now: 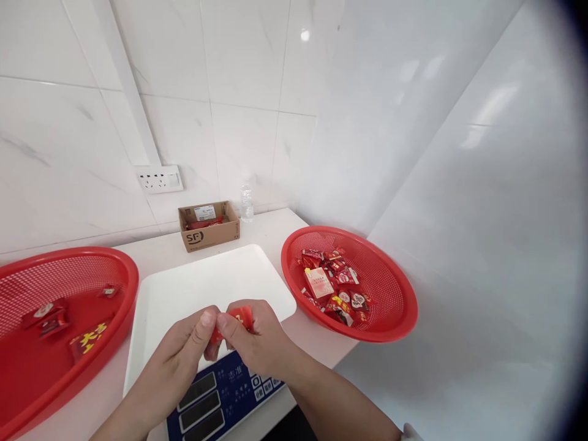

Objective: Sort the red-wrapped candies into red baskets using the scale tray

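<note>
Over the front of a white weighing scale (215,269), my left hand (187,343) and my right hand (257,337) meet, both closed on one small red packet (243,316). The thumbs press on its near side, close together, and the fingers hide most of it. Beneath the hands lies the scale's blue panel (239,404), with dark display windows and several keys. To the right, a red perforated basket (390,306) holds several red snack packets (337,263) and a pale pink card (318,282). Another red basket (126,288) at the left holds a few red packets (89,340).
Behind the scale stands a small open cardboard box (214,235) with red packets inside. Beside it is a clear plastic bottle (247,202). A wall socket (158,179) sits on the tiled wall. The right basket reaches over the white table's (316,337) right edge.
</note>
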`<state>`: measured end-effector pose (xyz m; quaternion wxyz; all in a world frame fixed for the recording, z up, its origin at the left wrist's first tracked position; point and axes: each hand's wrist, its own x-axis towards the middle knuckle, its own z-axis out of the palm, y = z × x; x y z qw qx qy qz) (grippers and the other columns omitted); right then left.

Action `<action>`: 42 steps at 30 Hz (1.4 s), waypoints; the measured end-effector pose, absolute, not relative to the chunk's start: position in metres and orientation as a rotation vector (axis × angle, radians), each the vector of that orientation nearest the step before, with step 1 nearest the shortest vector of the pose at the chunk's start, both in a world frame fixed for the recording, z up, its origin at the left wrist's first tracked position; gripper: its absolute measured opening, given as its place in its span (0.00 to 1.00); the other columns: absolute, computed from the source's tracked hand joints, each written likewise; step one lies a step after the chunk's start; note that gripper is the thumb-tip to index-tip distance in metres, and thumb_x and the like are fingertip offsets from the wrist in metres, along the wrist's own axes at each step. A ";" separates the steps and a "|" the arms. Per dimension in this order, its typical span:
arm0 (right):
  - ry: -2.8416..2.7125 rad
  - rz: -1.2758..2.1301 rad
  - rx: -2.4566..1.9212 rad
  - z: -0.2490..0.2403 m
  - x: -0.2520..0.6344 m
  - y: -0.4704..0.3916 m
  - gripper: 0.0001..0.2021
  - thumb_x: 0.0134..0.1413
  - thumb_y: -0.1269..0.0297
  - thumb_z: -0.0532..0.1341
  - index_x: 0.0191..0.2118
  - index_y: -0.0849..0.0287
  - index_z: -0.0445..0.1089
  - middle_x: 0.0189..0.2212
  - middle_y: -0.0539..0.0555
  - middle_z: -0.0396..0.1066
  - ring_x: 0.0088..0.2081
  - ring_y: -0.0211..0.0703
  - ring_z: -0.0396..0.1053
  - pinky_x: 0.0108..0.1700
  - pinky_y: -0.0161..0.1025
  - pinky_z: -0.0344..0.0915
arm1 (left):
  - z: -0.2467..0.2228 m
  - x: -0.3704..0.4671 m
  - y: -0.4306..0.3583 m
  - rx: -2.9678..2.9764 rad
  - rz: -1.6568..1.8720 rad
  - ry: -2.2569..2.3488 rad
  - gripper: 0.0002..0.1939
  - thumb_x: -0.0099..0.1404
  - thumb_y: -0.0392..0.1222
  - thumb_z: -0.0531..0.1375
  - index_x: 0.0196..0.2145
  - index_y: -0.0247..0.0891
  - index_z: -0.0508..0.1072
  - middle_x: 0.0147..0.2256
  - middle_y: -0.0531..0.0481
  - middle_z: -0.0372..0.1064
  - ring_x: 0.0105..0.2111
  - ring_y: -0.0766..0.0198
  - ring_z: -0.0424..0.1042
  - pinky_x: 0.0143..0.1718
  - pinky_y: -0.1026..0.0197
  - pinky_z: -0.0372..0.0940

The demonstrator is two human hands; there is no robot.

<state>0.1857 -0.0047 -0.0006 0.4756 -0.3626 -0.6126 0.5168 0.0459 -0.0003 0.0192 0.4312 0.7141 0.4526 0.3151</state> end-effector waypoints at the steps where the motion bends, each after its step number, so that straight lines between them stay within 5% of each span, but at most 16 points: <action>1: -1.494 1.250 -0.894 0.000 0.185 -0.003 0.21 0.58 0.49 0.52 0.20 0.58 0.62 0.17 0.48 0.67 0.22 0.34 0.63 0.27 0.32 0.60 | 0.020 0.045 0.002 1.781 0.789 1.108 0.26 0.66 0.58 0.42 0.19 0.40 0.59 0.21 0.53 0.58 0.25 0.63 0.61 0.30 0.63 0.60; 9: -1.444 1.219 -0.834 0.000 0.183 0.011 0.25 0.59 0.45 0.49 0.18 0.58 0.58 0.15 0.46 0.58 0.21 0.32 0.61 0.24 0.31 0.58 | 0.019 0.041 0.022 1.852 0.752 0.955 0.21 0.64 0.57 0.49 0.21 0.40 0.62 0.22 0.54 0.61 0.24 0.66 0.60 0.26 0.65 0.59; 15: -1.557 1.189 -0.767 0.003 0.194 0.013 0.28 0.63 0.46 0.42 0.21 0.59 0.62 0.18 0.49 0.61 0.24 0.34 0.61 0.29 0.32 0.60 | 0.017 0.042 0.028 1.771 0.730 0.962 0.22 0.66 0.55 0.48 0.21 0.40 0.62 0.23 0.54 0.62 0.26 0.65 0.62 0.28 0.64 0.59; 34: -1.661 0.780 -1.287 -0.009 0.201 0.034 0.23 0.62 0.50 0.47 0.21 0.57 0.62 0.19 0.49 0.66 0.22 0.36 0.63 0.26 0.34 0.57 | 0.012 0.041 0.039 1.752 0.773 1.227 0.23 0.67 0.54 0.44 0.20 0.39 0.59 0.21 0.55 0.58 0.24 0.65 0.58 0.28 0.63 0.53; 42: -1.673 0.871 -1.291 -0.007 0.194 0.040 0.20 0.60 0.49 0.50 0.23 0.56 0.60 0.19 0.47 0.64 0.23 0.36 0.61 0.25 0.33 0.56 | 0.014 0.027 0.042 1.608 0.881 1.166 0.13 0.65 0.50 0.50 0.28 0.41 0.63 0.26 0.55 0.62 0.29 0.65 0.62 0.30 0.63 0.57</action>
